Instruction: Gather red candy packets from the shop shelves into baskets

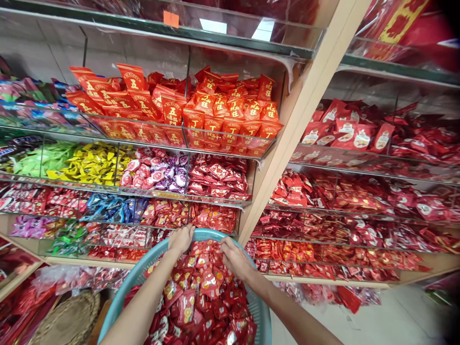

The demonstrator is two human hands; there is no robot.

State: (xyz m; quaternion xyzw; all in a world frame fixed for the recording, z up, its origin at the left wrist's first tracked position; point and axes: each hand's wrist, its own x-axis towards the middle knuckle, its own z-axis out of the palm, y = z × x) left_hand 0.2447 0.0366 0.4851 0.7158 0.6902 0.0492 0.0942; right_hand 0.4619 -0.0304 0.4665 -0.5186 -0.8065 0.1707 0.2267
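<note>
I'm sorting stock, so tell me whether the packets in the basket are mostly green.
No, the packets heaped in the teal basket are mostly red, some printed with orange slices.

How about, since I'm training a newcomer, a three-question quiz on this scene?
1. Choose: what lies in the round blue-green plastic basket? A) glass bottles; B) small red packets; C) loose fruit.
2. True or false: the bare left hand and bare right hand are both at the basket's far rim.
3. Which colour packets lie immediately right of the light-green wrapped packets?

Key: 1. B; 2. true; 3. yellow packets.
</note>
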